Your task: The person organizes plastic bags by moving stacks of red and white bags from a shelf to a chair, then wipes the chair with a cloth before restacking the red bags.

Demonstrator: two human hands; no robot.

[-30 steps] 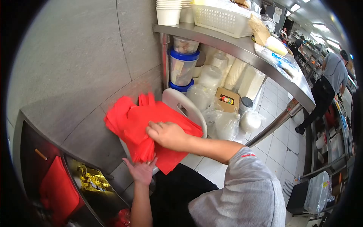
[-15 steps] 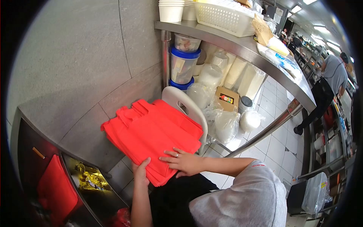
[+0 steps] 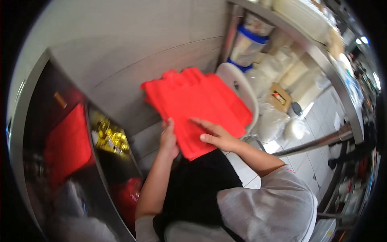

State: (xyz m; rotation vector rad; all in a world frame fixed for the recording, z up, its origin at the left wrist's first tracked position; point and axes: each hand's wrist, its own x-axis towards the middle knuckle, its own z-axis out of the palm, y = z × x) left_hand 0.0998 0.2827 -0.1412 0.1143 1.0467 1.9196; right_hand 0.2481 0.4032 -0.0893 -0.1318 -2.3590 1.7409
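A stack of folded red cloth bags [image 3: 193,107] lies over the seat of a pale plastic chair [image 3: 250,94], with handles bunched toward the wall. My left hand [image 3: 168,141] is at the stack's near-left edge, thumb along the side and the other fingers partly hidden; it appears to grip the edge. Fingers stretched out, my right hand [image 3: 219,136] rests flat on or just over the top bag; blur hides whether it touches.
To the left, a dark shelf unit [image 3: 94,161] holds more red fabric [image 3: 70,141] and crumpled gold foil [image 3: 111,139]. On the right stands a metal table [image 3: 314,48] with blue-lidded tubs [image 3: 246,46], a cardboard box [image 3: 278,97] and plastic-wrapped containers beneath.
The view has swung, so the stack sits higher and further right. My right hand has shifted on the bags, its thumb now raised apart; my left stays at the edge.
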